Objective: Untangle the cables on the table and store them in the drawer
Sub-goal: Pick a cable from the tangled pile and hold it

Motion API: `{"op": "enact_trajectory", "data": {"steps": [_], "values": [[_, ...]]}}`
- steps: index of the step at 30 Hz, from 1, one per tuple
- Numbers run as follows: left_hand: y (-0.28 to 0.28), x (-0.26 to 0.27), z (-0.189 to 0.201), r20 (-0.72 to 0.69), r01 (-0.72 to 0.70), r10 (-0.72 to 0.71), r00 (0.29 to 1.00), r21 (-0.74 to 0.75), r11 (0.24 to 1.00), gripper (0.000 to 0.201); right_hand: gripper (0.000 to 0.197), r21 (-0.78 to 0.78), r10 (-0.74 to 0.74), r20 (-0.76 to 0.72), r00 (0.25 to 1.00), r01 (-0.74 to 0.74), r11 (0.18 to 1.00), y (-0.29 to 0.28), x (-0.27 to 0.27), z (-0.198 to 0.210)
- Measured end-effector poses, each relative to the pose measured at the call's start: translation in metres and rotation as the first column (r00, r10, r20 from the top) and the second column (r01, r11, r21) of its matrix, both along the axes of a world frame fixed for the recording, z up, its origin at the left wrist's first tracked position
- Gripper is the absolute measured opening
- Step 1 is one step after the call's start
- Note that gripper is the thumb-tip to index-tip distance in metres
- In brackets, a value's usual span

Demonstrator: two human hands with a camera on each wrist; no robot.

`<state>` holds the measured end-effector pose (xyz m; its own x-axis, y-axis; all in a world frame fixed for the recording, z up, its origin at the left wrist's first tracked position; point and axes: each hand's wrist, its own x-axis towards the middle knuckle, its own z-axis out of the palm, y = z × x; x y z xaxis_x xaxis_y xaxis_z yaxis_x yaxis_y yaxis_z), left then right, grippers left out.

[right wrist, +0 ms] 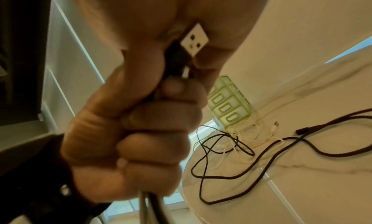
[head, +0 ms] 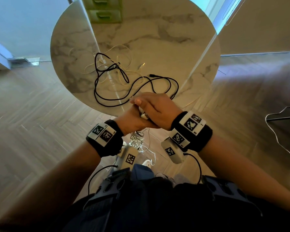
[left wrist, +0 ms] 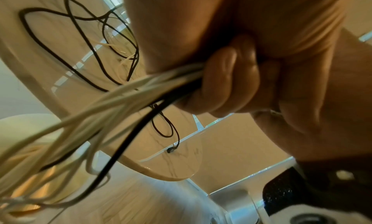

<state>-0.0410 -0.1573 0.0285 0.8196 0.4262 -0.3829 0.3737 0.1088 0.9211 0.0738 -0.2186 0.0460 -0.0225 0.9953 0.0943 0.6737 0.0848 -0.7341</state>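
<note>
1. The table (head: 187, 47) is round with a white marble-look top veined in grey, and bright strips of window light cross it. Around it the floor (head: 32, 104) is pale wood laid in a herringbone pattern.

2. At the far edge of the table stands a pale green drawer unit (right wrist: 231, 106); the right wrist view shows four drawer fronts stacked, each with a slot handle, all closed.

3. No brand or readable writing shows. Black wristbands carry white tags printed with square black-and-white codes; the small characters beside them are too small to read.

4. On the table, in front of the drawer unit, one long black cable (head: 110, 91) loops across the middle, tangled with thin white cables (head: 124, 64); how many white ones I cannot tell. A loose white plug (head: 141, 66) lies just beside that tangle.

5. At the near edge of the table, the two hands meet over a bundle of cables (left wrist: 124, 93), white strands plus at least one black, which hangs below the table edge.

6. The left hand (head: 132, 121) has its fingers (left wrist: 227, 77) curled tightly round the bundle.

7. The right hand (head: 156, 109) is a closed fist round the bundle's black strands, a USB plug (right wrist: 194, 40) sticking out beside the thumb.
</note>
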Motion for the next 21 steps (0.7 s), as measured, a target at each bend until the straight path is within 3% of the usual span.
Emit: {"op": "enact_trajectory", "data": {"steps": [3,4,6,8,10,11,13,14,16,17,21], "values": [[-0.003,-0.003,0.003,0.02,-0.036,0.035,0.999,0.009,0.999,0.037,0.044,-0.031,0.032,0.018,0.999,-0.031,0.999,-0.002,-0.004,0.0],[-0.004,-0.003,0.006,0.028,-0.051,0.052,0.998,-0.018,0.999,0.034,0.045,-0.064,0.017,-0.036,0.999,-0.02,0.998,-0.002,-0.002,-0.001],[-0.002,-0.003,0.01,0.068,-0.079,0.087,0.994,-0.102,0.992,0.026,0.055,-0.134,-0.066,-0.289,0.955,0.028,0.991,-0.005,0.001,-0.004],[0.001,-0.006,0.018,0.13,-0.089,0.109,0.985,-0.153,0.984,0.021,0.082,-0.212,-0.141,-0.578,0.804,0.019,0.977,-0.008,0.003,-0.008],[0.005,-0.01,0.022,0.207,-0.078,0.114,0.972,-0.175,0.981,0.01,0.112,-0.25,-0.145,-0.761,0.632,-0.08,0.965,-0.009,0.005,-0.011],[0.007,-0.011,0.024,0.23,-0.091,0.132,0.964,-0.181,0.979,0.013,0.123,-0.258,-0.143,-0.822,0.551,-0.136,0.956,-0.007,0.005,-0.014],[0.01,-0.014,0.029,0.279,-0.137,0.192,0.941,-0.206,0.969,0.01,0.119,-0.264,-0.123,-0.871,0.475,-0.242,0.934,-0.005,-0.001,-0.017],[0.011,-0.014,0.033,0.312,-0.158,0.221,0.924,-0.215,0.964,0.011,0.103,-0.273,-0.086,-0.839,0.538,-0.278,0.921,-0.005,-0.006,-0.017],[0.013,-0.013,0.042,0.356,-0.188,0.253,0.9,-0.207,0.96,0.021,0.041,-0.32,0.027,-0.623,0.782,-0.286,0.903,-0.002,-0.02,-0.02],[0.012,-0.012,0.048,0.363,-0.199,0.259,0.895,-0.194,0.961,0.027,0.015,-0.332,0.053,-0.526,0.849,-0.262,0.906,-0.002,-0.028,-0.021],[0.02,-0.014,0.072,0.423,-0.195,0.241,0.874,-0.148,0.969,0.032,0.019,-0.356,-0.033,-0.406,0.913,-0.125,0.926,-0.005,-0.051,-0.043]]}}
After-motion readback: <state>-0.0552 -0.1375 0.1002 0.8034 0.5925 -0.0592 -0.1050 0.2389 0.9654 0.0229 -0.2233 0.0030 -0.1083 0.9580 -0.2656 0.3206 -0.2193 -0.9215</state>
